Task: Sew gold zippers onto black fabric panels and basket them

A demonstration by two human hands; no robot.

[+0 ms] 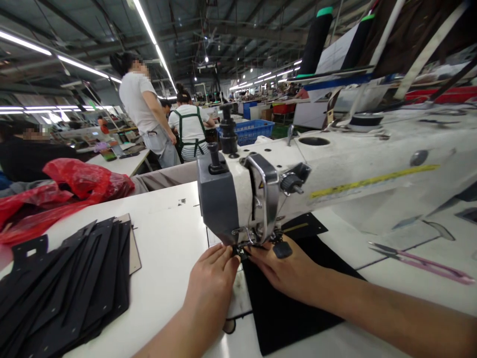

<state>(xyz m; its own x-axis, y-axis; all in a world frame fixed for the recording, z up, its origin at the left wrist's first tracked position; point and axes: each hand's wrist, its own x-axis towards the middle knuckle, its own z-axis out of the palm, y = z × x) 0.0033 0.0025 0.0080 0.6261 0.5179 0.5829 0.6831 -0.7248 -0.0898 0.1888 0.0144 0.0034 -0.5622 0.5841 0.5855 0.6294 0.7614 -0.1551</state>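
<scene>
A black fabric panel [286, 318] lies under the head of a white sewing machine [238, 194], its left edge running to the presser foot [242, 252]. My left hand [212, 278] is closed just left of the foot, thumb and fingers together; what its fingertips hold is hidden there. Flat on the panel rests my right hand [288, 271], with its fingers stretched towards the foot. Part of those fingers is hidden behind the foot lever [282, 249] and the machine head.
A fanned stack of black panels [85, 278] covers the table's left side. Pink-handled thread snips [428, 263] lie at the right. A red plastic bag [82, 181] hangs over the far left edge. Beyond are co-workers and a blue crate [253, 130].
</scene>
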